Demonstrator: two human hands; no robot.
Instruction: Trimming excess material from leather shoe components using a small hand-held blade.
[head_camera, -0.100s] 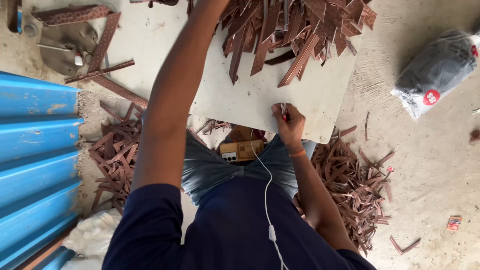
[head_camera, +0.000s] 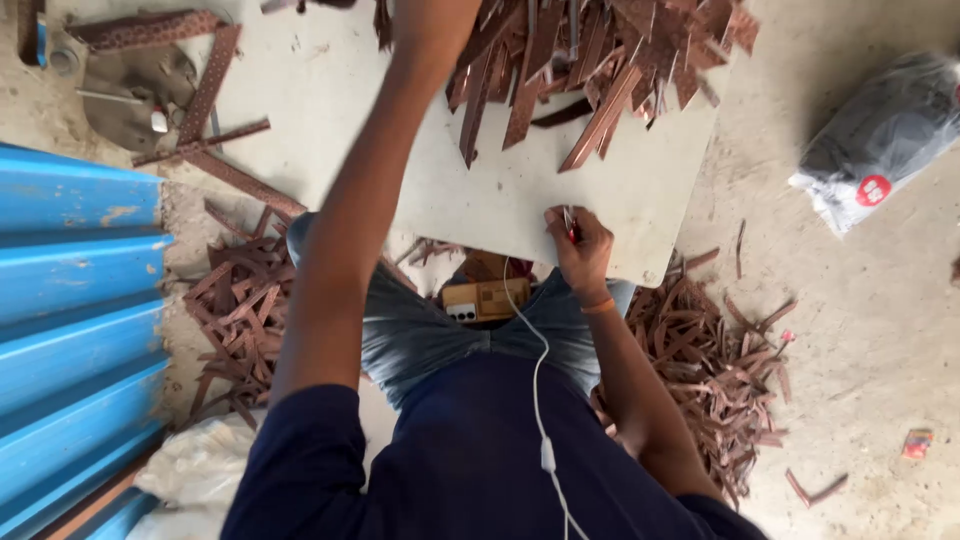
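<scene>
One pale board (head_camera: 520, 200) lies flat across the person's lap, the largest thing in view; its near edge runs just past the knees and its right corner is rounded. The middle and left of the board are bare, leaving open room between the two arms. On its far end sits one dense heap of reddish-brown strips (head_camera: 600, 60), too many and too overlapped to count, several sticking out toward the bare middle. A few perforated strips (head_camera: 215, 85) of the same colour lie off the board's left edge.

To the left, one blue corrugated sheet (head_camera: 75, 300) fills the side of the view and closes that side off. On the sandy ground two loose piles of strip offcuts (head_camera: 720, 370) lie either side of the legs, one left, one right. At the upper right, well apart from the board, is one bag in dark and white plastic (head_camera: 880, 140). One small tan box (head_camera: 485, 298) rests on the lap under the board's near edge, and one white cable (head_camera: 537, 400) hangs down the dark shirt.

The left hand (head_camera: 432, 22) reaches to the heap at the top edge; it is cut off and blurred, so its hold cannot be told. The right hand (head_camera: 578, 245) rests at the board's near edge, fingers closed around one thin red-handled tool (head_camera: 569, 225), held upright with its tip at the board.
</scene>
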